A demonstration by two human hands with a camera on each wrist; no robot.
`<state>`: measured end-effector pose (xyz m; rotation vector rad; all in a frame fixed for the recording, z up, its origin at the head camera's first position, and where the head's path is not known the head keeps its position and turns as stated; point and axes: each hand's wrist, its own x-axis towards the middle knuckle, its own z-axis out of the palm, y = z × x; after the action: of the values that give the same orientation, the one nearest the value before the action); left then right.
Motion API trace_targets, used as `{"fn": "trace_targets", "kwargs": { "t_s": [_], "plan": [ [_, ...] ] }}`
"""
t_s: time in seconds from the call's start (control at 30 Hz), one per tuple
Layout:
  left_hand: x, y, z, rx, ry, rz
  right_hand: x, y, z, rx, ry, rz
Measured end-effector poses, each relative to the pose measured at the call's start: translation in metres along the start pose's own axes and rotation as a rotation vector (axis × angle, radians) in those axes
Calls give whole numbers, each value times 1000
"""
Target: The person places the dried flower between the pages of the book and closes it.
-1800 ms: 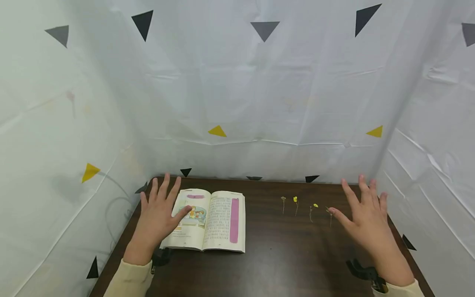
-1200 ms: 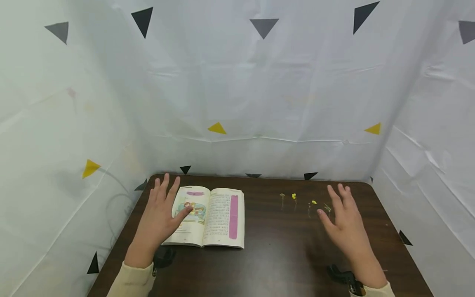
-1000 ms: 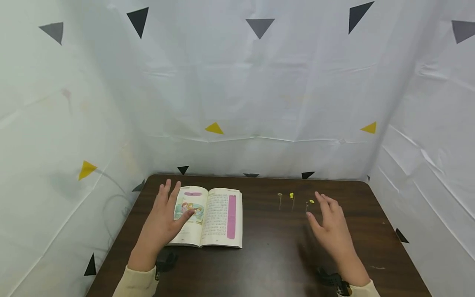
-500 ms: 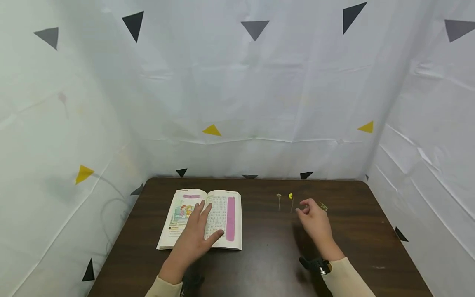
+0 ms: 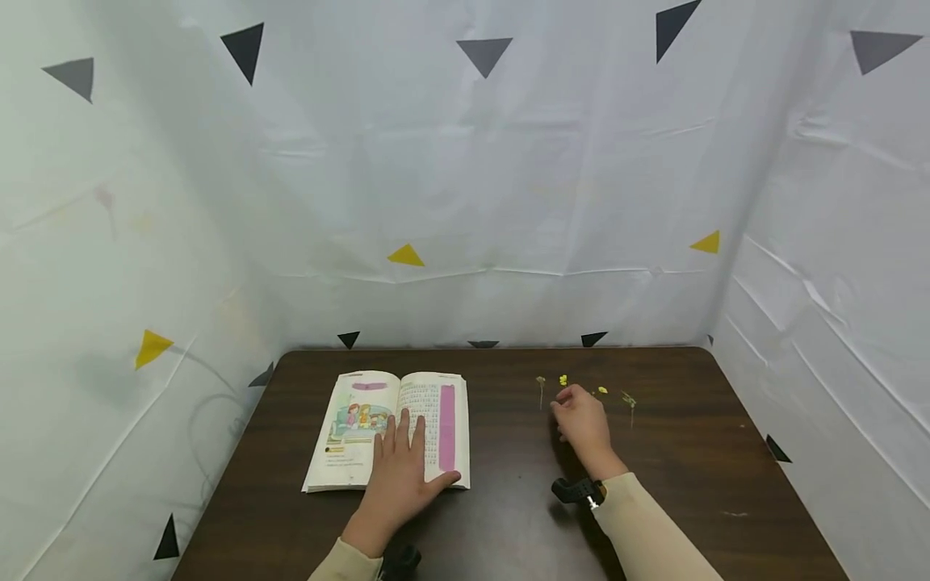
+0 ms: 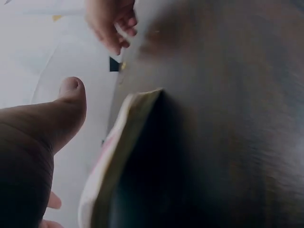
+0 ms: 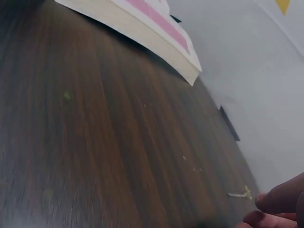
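Note:
An open book (image 5: 455, 428) with a pink strip on its right page lies on the dark wooden table. My left hand (image 5: 400, 480) is spread over the book's lower middle, fingers straight and thumb out to the right. To the right, small pressed-looking flowers lie in a row: a pale one (image 5: 541, 382), a yellow one (image 5: 563, 379), another yellow one (image 5: 602, 390) and a greenish sprig (image 5: 629, 400). My right hand (image 5: 584, 424) reaches down among them with loosely bent fingers, partly hiding the yellow ones' stems. In the right wrist view its fingertips (image 7: 260, 202) are close beside the pale flower (image 7: 243, 194).
White sheeting (image 5: 508, 202) with black, grey and yellow triangles encloses the table (image 5: 501, 524) at the back and sides. Tiny crumbs (image 7: 194, 169) lie on the wood between book and flowers. Each wrist wears a black camera strap (image 5: 577, 491).
My left hand has moved right and down from the book's left side to its lower middle. The right hand has come leftward from the table's right side to the flowers, its fingers bending.

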<state>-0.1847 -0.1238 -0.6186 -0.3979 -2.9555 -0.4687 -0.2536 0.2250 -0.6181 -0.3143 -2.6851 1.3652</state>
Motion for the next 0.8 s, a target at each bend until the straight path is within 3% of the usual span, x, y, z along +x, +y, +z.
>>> {"fn": "trace_targets", "kwargs": {
  "t_s": [0.17,0.4,0.57,0.8],
  "plan": [
    [-5,-3,6,27,22,11,11,-5,17,-17,-14,8],
    [-13,-6,16,20,-13,-1,19,-8,33,-145,75,-31],
    [-16,-6,25,28,41,10,20,-9,40,-245,123,-76],
    [-15,-4,29,-3,81,-9,22,-14,39,-292,135,-148]
  ]
}}
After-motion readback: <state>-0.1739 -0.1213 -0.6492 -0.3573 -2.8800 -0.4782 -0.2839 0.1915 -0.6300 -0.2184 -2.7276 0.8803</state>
